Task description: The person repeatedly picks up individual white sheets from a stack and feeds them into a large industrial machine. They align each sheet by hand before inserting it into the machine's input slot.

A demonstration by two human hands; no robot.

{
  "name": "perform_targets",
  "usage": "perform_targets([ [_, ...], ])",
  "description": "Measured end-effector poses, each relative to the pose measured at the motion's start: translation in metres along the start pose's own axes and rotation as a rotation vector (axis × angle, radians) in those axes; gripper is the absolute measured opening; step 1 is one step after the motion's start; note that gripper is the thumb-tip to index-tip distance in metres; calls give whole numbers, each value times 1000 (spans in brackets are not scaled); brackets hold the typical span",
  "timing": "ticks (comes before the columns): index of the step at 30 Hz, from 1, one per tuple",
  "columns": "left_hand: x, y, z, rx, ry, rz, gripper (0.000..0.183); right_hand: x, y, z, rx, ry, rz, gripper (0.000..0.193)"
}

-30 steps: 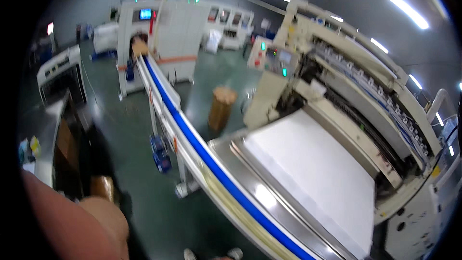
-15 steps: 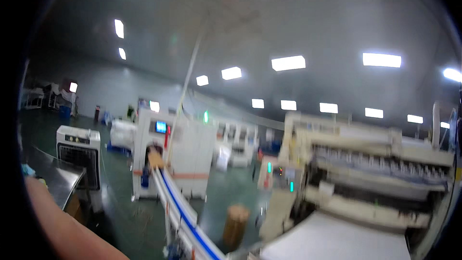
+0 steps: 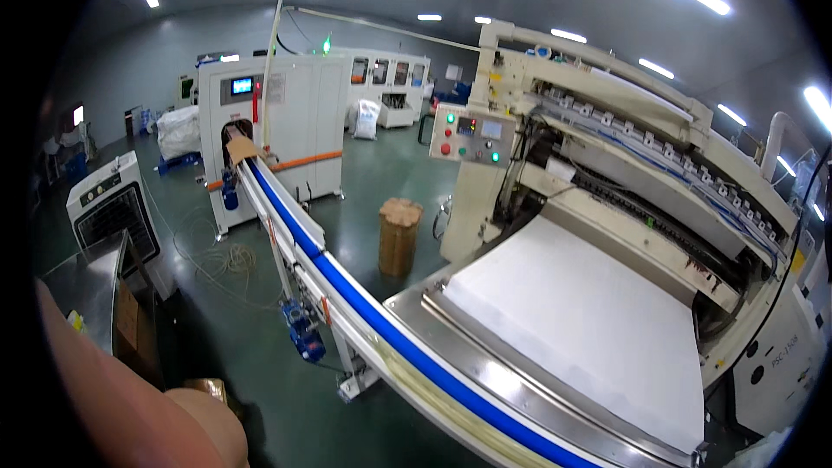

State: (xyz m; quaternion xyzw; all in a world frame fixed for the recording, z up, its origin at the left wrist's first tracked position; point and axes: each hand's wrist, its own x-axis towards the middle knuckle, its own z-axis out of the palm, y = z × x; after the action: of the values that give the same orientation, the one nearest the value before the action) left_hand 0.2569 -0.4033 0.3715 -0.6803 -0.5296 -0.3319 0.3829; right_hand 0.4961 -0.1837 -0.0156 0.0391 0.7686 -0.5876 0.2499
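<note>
A bare arm [image 3: 130, 399] shows at seven o'clock, its grip hidden, near the probably soft, light white sheet [image 3: 589, 321].

Bare forearm [image 3: 130, 399] beside blue conveyor belt [image 3: 373, 321] and white sheet stack [image 3: 589, 321].

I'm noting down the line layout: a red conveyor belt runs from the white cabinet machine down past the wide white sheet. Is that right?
Not quite: the conveyor belt is blue, not red, as the head view shows. The rest holds: it runs from the white cabinet machine down past the wide white sheet lying on the big machine at the right.
</note>
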Motion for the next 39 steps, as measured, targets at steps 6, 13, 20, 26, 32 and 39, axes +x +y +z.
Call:
perform_targets([
  [6, 2, 13, 0, -23, -10, -25, 21, -8, -11, 9, 175, 83, 15, 29],
  [13, 2, 13, 2, -51, -22, -41, 20, 26, 28, 15, 195, -115, 150, 43],
  [20, 4, 13, -1, -55, -10, -40, 18, 7, -27, -8, 149, -136, 220, 42],
  [26, 12, 25, 8, -112, 79, -82, 17, 10, -13, -1, 147, -94, 150, 45],
  [32, -43, 50, 133, -355, 36, -729, 16, 14, 31, 7, 327, 28, 113, 45],
  [39, -204, 157, 203, -623, -541, -1134, 23, 26, 18, 16, 673, 125, 139, 61],
])
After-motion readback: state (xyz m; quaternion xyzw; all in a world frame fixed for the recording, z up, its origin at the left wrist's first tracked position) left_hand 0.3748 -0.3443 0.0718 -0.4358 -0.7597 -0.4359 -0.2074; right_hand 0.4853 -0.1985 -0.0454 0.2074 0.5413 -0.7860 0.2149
